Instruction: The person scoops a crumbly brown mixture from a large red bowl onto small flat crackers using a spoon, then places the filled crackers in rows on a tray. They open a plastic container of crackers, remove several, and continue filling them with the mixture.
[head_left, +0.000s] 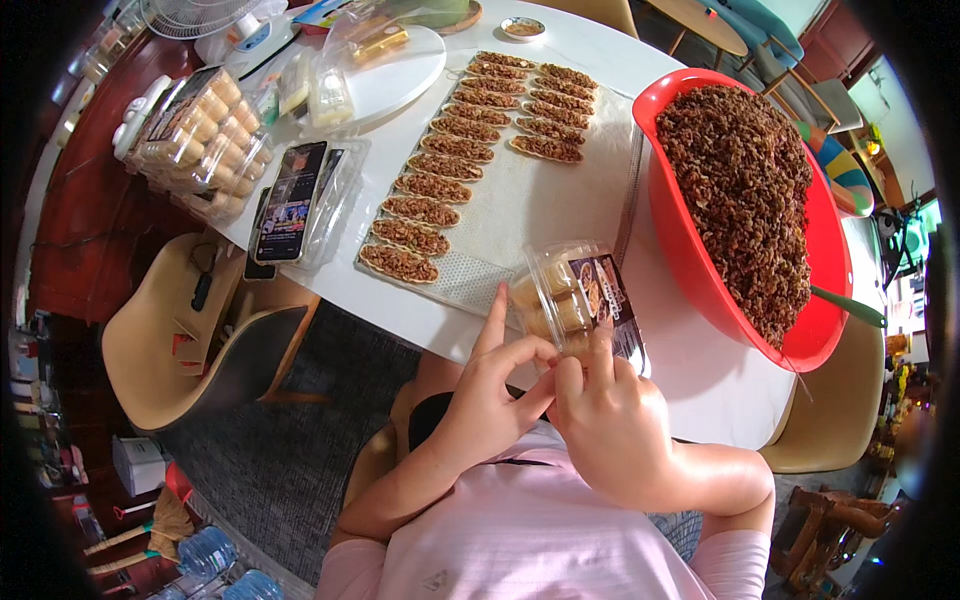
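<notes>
A clear plastic clamshell box of round-ended tart shells, with a dark printed label, rests at the table's near edge, partly over a tray. My left hand grips its near left corner with thumb and forefinger, another finger stretched along its left side. My right hand holds the near edge, one finger extended onto the label. The fingertips of both hands meet at that edge, and the exact grip is partly hidden. Beyond the box, the perforated tray bears two rows of boat-shaped shells filled with brown crumbly mix.
A red plastic basin heaped with brown mix stands right; a green handle sticks out. At left are stacked boxes of shells, a phone on plastic lids and a fan. A small bowl sits at the back.
</notes>
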